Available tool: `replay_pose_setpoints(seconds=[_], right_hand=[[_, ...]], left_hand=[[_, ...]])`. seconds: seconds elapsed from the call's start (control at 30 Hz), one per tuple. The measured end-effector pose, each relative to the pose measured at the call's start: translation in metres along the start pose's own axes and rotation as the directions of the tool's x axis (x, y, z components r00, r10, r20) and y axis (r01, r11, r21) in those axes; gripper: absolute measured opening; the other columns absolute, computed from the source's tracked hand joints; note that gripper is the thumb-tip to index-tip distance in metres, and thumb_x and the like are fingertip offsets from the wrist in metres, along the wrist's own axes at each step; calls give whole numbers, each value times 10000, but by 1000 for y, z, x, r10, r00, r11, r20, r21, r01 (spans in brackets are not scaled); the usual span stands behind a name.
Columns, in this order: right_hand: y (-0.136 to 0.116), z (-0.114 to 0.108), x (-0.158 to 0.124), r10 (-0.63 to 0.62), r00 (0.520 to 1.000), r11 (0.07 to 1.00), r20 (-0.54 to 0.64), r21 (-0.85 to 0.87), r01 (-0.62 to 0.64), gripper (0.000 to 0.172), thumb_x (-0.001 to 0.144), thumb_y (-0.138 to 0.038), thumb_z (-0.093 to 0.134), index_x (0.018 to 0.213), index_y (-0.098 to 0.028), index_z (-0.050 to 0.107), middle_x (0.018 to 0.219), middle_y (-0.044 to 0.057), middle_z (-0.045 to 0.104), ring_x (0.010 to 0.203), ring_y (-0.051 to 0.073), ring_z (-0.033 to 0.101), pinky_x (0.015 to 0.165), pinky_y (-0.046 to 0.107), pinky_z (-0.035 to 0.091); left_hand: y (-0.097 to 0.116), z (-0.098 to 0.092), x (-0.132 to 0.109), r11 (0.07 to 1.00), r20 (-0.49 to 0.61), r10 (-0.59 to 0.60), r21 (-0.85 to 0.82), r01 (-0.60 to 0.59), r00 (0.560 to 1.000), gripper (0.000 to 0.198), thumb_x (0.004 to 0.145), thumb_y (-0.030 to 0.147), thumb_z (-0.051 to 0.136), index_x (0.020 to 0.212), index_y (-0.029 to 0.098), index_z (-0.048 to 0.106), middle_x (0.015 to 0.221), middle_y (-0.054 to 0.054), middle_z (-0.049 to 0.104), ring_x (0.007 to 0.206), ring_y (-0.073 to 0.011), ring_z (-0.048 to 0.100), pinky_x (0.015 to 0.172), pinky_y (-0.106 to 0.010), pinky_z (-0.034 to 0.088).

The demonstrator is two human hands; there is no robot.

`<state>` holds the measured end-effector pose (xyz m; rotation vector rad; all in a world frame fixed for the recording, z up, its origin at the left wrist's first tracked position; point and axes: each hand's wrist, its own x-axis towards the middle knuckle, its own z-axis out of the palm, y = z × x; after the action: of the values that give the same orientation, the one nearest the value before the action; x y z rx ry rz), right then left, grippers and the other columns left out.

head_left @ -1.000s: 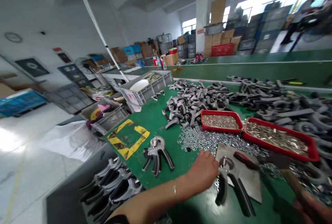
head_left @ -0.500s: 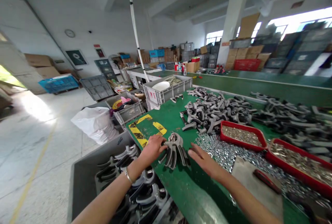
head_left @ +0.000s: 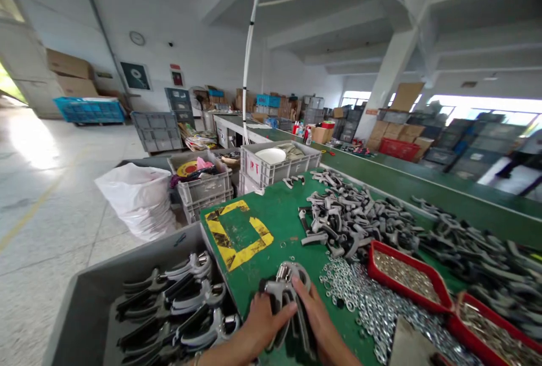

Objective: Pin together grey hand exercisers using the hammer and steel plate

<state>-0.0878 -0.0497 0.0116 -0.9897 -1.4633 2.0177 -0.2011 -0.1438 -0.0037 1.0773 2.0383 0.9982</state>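
Several grey-and-black hand grip exercisers [head_left: 292,273] with coil springs stand bunched together near the front of the green table [head_left: 248,279]. My left hand [head_left: 263,321] closes on the bunch from the left, its thumb across the front of the handles. From the right, my right hand [head_left: 314,310] presses against the same bunch, fingers bent along the outer handle. The fingertips behind the grips are partly hidden. Just left of my hands is a grey crate [head_left: 96,287] holding rows of similar hand grips [head_left: 197,298].
A heap of grey handle parts [head_left: 351,213] lies beyond my hands. Loose metal rings [head_left: 345,281] spread to the right, beside red trays [head_left: 442,300] of small metal parts. Yellow-black tape [head_left: 241,256] marks a square at the table corner. A grey bin [head_left: 292,171] stands behind.
My view has shifted, so the table sits lower in the picture. My right hand, earlier apart from the hand grips with fingers outstretched, now touches them. My left hand has wrapped further around the bunch.
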Motion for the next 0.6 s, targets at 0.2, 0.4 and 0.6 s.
replay_pose_setpoints(seconds=[0.2, 0.4, 0.6], right_hand=[[-3, -30, -24, -418, 908, 878, 34, -240, 414, 757, 788, -736, 570, 1414, -323, 471, 1475, 53, 517, 1373, 352, 435, 1114, 460, 397], [-45, -43, -16, -223, 956, 946, 190, -194, 259, 688, 864, -782, 362, 1204, -267, 663, 1259, 79, 678, 1184, 302, 597, 1057, 447, 430], [-36, -39, -8, -336, 939, 936, 74, -86, 341, 567, 918, -688, 397, 779, -232, 704, 977, 60, 746, 1002, 253, 652, 982, 391, 472]], left_hand=[[-9, 14, -25, 977, -140, 211, 37, -208, 968, 1018, 681, 538, 739, 1518, 172, 289, 1519, -173, 404, 1453, -399, 255, 1176, -545, 298], [-8, 20, -42, 962, 51, 272, -3, -272, 961, 922, 634, 462, 834, 1450, 276, 446, 1349, -88, 592, 1335, -358, 447, 1118, -517, 405], [-14, 41, -37, 941, 128, 331, 31, -337, 935, 1182, 606, 521, 850, 1546, 172, 225, 1561, -185, 315, 1453, -380, 250, 1199, -571, 221]])
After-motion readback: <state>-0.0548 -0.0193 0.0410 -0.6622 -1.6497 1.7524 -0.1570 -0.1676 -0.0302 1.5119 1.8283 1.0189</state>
